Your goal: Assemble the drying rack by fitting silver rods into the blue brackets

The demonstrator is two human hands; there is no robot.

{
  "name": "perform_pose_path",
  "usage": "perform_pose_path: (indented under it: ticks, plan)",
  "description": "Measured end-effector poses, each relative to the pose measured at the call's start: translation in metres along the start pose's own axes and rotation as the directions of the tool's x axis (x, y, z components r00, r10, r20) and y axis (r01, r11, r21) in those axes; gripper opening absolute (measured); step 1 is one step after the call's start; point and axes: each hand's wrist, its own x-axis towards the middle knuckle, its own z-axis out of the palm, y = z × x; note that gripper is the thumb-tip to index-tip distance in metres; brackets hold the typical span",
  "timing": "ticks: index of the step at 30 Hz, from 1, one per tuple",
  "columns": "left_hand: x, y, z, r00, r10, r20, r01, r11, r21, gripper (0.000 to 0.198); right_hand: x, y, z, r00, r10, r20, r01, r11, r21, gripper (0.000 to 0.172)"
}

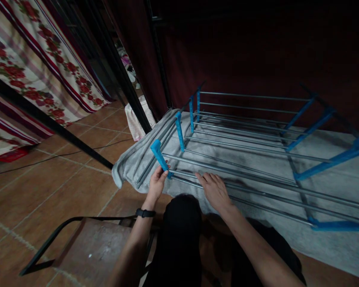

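A rack of grey metal tubes [245, 172] with blue plastic brackets lies on a grey blanket in front of me. My left hand [158, 182] pinches the lower end of the nearest left blue bracket [159, 156], where a tube meets it. Further right, my right hand [213, 189] rests over the front tubes, its fingers curled round one of them. More blue brackets stand along the left side, and others lean at the right end.
The grey blanket [341, 243] covers a low surface. A metal-framed chair [92, 247] stands at the lower left on the tiled floor [77, 187]. Black poles [62, 129] slant across the left, before a floral curtain [42, 67]. A dark red panel is behind the rack.
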Motion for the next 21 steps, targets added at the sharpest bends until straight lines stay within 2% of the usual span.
perform_pose_path:
  ticks: [8, 21]
  plan:
    - [-0.005, -0.003, 0.001, 1.0, -0.015, -0.008, 0.015, 1.0, 0.022, 0.045, 0.001, 0.001, 0.003, 1.0, -0.003, -0.019, 0.003, 1.0, 0.0, 0.051]
    - [-0.007, -0.004, 0.01, 0.992, 0.097, -0.081, -0.076, 0.969, 0.233, 0.035, -0.002, 0.006, 0.002, 1.0, -0.015, 0.003, 0.015, 1.0, 0.017, 0.051]
